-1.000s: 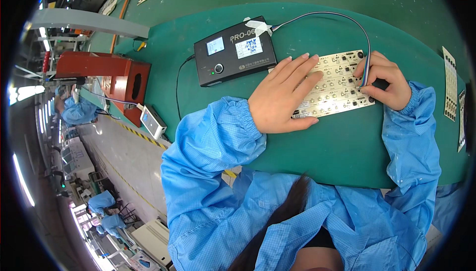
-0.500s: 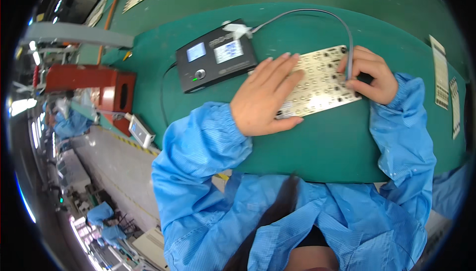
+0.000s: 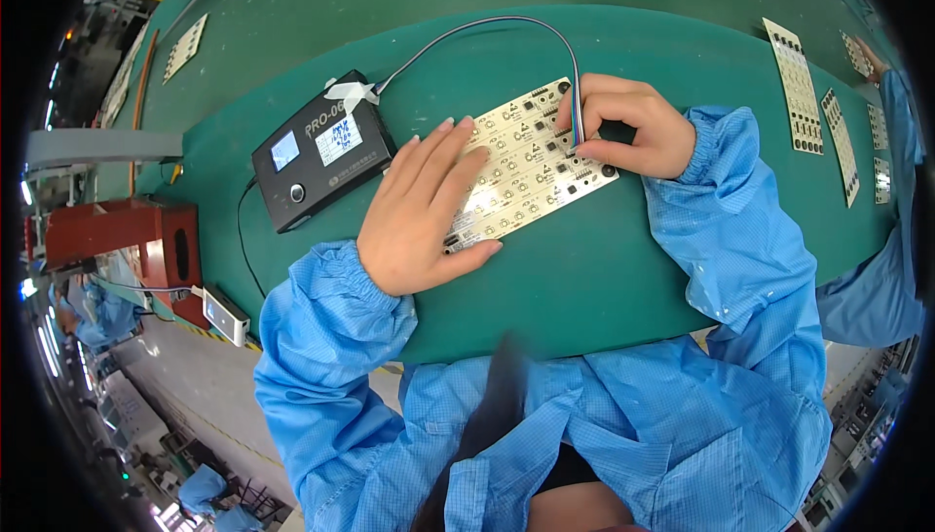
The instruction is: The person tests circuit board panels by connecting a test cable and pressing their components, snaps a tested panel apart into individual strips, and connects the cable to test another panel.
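Note:
A cream circuit board panel (image 3: 516, 176) with rows of small parts lies tilted on the green mat. My left hand (image 3: 419, 206) rests on its left end, fingers stretched out and slightly spread, thumb along the near edge. At the right end, my right hand (image 3: 628, 128) pinches the end of a multicoloured ribbon cable (image 3: 576, 108) against the board. Fingers hide the tip of the cable, so its contact with the board cannot be made out. The cable arches back to a black box-shaped device (image 3: 321, 147) with a small lit screen, a round knob and white tape.
A red metal stand (image 3: 122, 240) and a small white device (image 3: 226, 316) sit at the table's left edge. More board panels (image 3: 797, 84) lie at the right, one (image 3: 185, 48) at far left. Another person's blue sleeve (image 3: 881, 279) shows at the right edge.
The whole view has swung right, so the table things appear further left. A green light by the device's knob no longer shows. Both hands keep about the same places on the board.

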A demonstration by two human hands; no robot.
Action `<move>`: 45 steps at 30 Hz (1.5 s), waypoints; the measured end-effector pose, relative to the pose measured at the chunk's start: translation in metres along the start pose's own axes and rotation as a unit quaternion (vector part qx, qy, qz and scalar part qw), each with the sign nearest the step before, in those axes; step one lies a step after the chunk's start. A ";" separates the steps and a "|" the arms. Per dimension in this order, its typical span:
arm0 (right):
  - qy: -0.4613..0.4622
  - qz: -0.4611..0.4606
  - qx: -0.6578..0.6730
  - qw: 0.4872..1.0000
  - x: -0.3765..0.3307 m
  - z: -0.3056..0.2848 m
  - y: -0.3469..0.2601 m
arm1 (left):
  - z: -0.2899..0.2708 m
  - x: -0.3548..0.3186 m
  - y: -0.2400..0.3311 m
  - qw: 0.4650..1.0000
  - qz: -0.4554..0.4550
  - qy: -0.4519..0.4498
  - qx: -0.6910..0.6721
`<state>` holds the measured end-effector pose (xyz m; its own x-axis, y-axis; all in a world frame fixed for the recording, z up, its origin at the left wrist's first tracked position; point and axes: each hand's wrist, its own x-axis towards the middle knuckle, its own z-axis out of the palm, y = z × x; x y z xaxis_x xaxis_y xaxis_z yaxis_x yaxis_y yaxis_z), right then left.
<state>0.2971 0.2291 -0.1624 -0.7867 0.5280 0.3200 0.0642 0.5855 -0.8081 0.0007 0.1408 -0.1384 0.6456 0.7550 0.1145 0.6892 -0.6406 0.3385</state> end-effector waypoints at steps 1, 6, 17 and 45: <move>0.002 -0.004 0.002 1.000 0.000 0.000 0.001 | 0.001 0.000 0.000 1.000 -0.001 0.001 -0.001; -0.008 -0.010 0.008 1.000 0.000 0.002 0.005 | 0.001 -0.002 0.002 1.000 -0.009 -0.002 0.002; -0.025 0.014 -0.029 0.999 0.001 0.001 -0.018 | 0.001 -0.010 -0.002 0.999 0.022 0.023 -0.023; -0.022 0.045 -0.035 0.998 0.002 0.004 -0.030 | 0.004 -0.019 0.000 0.998 0.022 0.039 -0.046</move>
<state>0.2911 0.2100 -0.1401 -0.8017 0.5539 0.2247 0.1774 0.5794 -0.7955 -0.0101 0.1260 -0.1447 0.6443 0.7377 0.2016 0.6255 -0.6600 0.4162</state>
